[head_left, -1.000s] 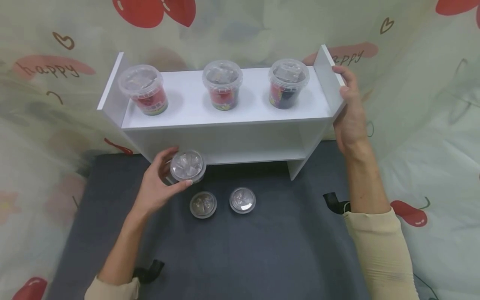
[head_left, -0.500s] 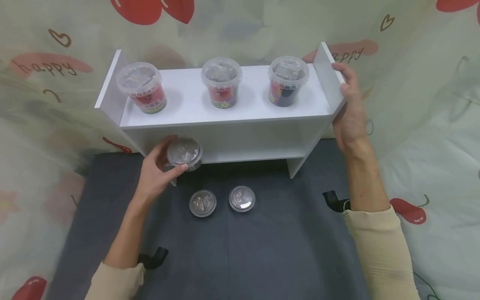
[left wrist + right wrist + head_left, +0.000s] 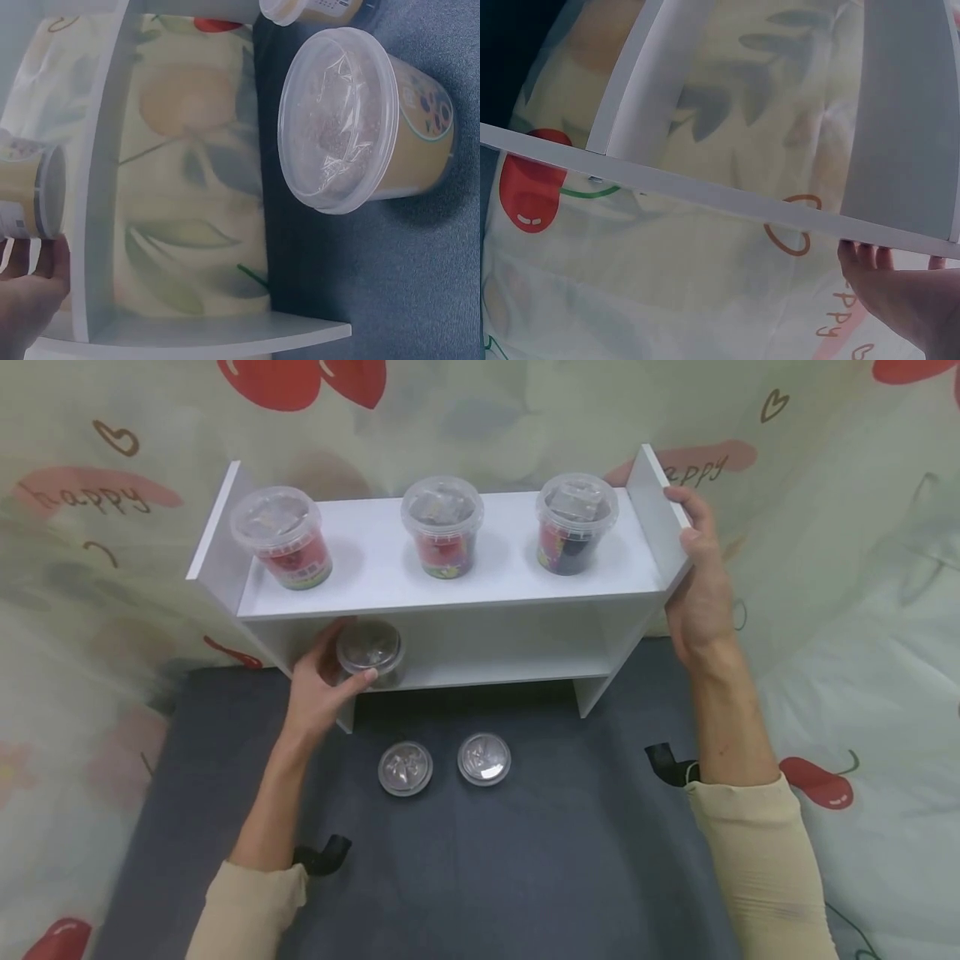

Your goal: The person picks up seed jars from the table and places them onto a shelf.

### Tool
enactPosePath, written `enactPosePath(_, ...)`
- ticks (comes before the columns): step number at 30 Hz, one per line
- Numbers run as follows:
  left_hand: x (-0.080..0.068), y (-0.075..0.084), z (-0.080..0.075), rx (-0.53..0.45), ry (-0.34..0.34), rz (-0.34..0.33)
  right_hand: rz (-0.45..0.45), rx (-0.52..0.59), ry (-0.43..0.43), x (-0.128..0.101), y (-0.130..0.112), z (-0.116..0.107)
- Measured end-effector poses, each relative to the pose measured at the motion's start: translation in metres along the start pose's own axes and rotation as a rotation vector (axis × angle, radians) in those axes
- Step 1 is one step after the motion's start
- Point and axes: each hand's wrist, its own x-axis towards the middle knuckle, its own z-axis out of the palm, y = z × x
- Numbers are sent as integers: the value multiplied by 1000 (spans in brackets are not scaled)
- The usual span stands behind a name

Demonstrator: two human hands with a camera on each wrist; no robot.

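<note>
Sliding a lidded tub onto the lower shelf

Gripping a clear-lidded plastic tub from its left side, the left hand has its fingers and thumb curled round the rim, the thumb tip showing at the tub's near edge. A second ago this tub hung lower in the frame, over the dark mat and in front of the rack; half a second ago it was at the shelf's lip. Now it sits left of centre, tucked under the top board of the white shelf rack, at the left end of the lower shelf. Whether its base rests on the board I cannot tell; the hand is not yet off it. To my eye the placing is nearly done, with letting go the part that remains.

The right hand has not shifted across the three moments: it clasps the rack's right side panel at the upper right, fingers wrapped over the top edge, steadying it.

On the top shelf stand three tubs, left, middle and right, well apart. Two more lidded tubs wait on the grey mat just below centre, near each other but not touching.
</note>
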Motion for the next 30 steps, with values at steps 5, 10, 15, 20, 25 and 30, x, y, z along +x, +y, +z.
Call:
enactPosePath(5, 3, -5, 1, 6, -1, 2, 0, -4, 2, 0, 1, 1)
enactPosePath(10, 3, -6, 1, 26, -2, -11, -3, -3, 6, 0, 1, 2)
enactPosePath(15, -2, -9, 2, 9, 24, -6, -14, 3, 5, 1, 1, 1)
enactPosePath(20, -6, -9, 5, 5, 63, -12, -19, 2, 17, 1, 1, 1)
enactPosePath(25, -9, -10, 7, 22, 91, -16, -18, -5, 22, 0, 2, 2)
enactPosePath(30, -10, -10, 7, 10, 102, -7, -45, -12, 1, 0, 3, 2)
